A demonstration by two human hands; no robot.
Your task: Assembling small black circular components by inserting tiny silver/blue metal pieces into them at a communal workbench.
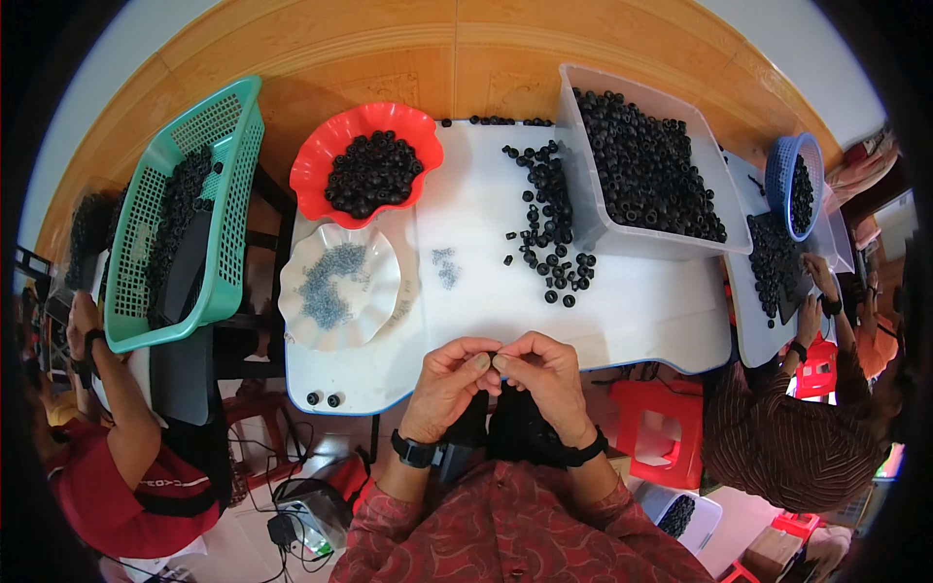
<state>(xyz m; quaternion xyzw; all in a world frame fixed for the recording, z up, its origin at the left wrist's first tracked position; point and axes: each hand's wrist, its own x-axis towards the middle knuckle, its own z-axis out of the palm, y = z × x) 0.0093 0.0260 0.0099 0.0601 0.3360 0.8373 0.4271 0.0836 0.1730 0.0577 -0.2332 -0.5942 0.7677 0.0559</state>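
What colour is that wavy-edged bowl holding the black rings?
The wavy-edged bowl is bright red, heaped with black rings. It shows best in the head view, upper left of the white table.

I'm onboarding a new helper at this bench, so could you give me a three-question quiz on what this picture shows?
1. True or false: the red bowl holds small grey metal pieces.
2. What lies in the white scalloped plate? A) black rings B) grey metal pieces C) nothing
3. Where do the left hand and right hand meet?

Key: 1 false, it holds black rings. 2 B. 3 Fingertips together at the white table's near edge.
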